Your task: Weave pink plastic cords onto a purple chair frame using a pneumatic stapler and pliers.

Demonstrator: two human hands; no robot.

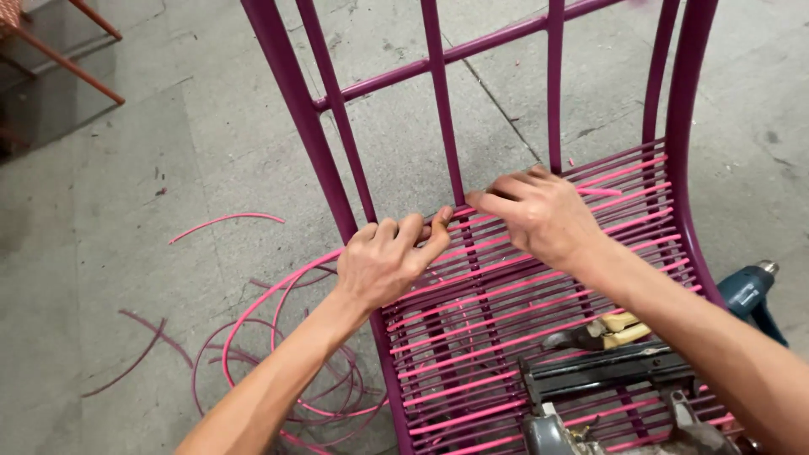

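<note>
My left hand (pixel 383 261) and right hand (pixel 539 215) meet at the rear edge of the woven seat of the purple metal chair frame (pixel 308 126). The pink cord (pixel 506 291) runs in parallel rows across the seat, from the left side rail to the right side rail. The topmost row lies directly under both hands, just in front of the upright back bars.

Left hand: fingers curled, knuckles up, thumb pointing right. Thumb and forefinger are pinched together at the top row of cord; the cord itself is hidden under the fingers there, so I cannot tell for certain that it is gripped. The forearm enters from the lower left, crossing above the loose coil of pink cord (pixel 286 371) that lies on the concrete floor (pixel 126 211).

Right hand: palm down, fingers bent, fingertips pointing left toward my left thumb and pressing on the same top row. Whether it holds the cord I cannot tell. The forearm enters from the lower right, passing over the seat.

The two hands are near each other but apart.

On the front of the seat lie pliers with pale handles (pixel 602 331) and a dark stapler-type tool (pixel 607 375). A blue power tool (pixel 750 291) lies on the floor beside the right rail.
</note>
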